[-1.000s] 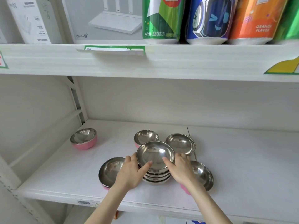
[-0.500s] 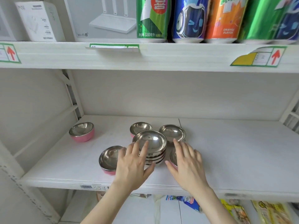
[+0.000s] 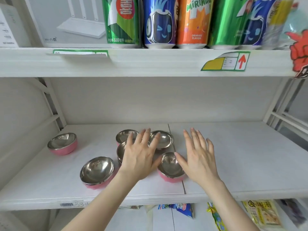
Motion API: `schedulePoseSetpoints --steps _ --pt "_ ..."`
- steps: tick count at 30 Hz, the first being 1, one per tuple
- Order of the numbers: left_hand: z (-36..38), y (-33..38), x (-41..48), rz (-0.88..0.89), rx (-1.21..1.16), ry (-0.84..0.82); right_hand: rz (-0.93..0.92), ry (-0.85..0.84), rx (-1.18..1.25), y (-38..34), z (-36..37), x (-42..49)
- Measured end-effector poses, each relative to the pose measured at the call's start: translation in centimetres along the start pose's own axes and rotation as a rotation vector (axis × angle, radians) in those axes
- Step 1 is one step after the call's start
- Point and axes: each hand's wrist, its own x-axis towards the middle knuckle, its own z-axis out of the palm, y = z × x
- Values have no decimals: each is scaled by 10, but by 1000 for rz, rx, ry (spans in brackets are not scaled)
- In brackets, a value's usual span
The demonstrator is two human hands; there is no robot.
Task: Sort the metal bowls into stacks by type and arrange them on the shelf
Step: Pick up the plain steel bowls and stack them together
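Observation:
Several metal bowls stand on the white shelf [image 3: 241, 160]. A stack of plain steel bowls [image 3: 121, 151] sits in the middle, mostly hidden behind my left hand [image 3: 141, 154], which hovers over it with fingers spread and straight. Pink-sided bowls stand at the far left [image 3: 62, 144], front left [image 3: 97, 171], front centre [image 3: 170, 167] and back [image 3: 124, 135]. A plain steel bowl [image 3: 164, 139] sits behind the stack. My right hand [image 3: 199, 157] is spread flat, just right of the front-centre pink bowl, holding nothing.
Drink cans [image 3: 160, 22] and a router box [image 3: 66, 20] stand on the upper shelf, whose front edge [image 3: 150, 62] overhangs. Packaged snacks [image 3: 261, 215] lie on the shelf below. The right half of the bowl shelf is bare white board.
Both hands let go of the steel stack and drew back with fingers spread. The view has shifted right, so the bowls sit further left in frame.

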Motion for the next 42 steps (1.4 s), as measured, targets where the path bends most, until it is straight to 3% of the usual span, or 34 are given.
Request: schedulePoseSetpoints --steps 12,18,22,28,36,42 --pt "88 -43 100 -40 119 -209 -28 -116 64 32 90 109" --pt "145 -60 140 -129 -387 -489 153 -351 424 35 153 147" --pt "177 -67 153 -170 -515 -675 299 -498 678 37 185 155" --pt "207 -82 157 -277 -603 -918 465 -636 874 43 209 149" --pt "219 -83 159 -329 -784 -1047 569 -702 1181 41 213 134" --pt "217 -81 157 -348 -914 -989 597 -654 1248 40 212 132"
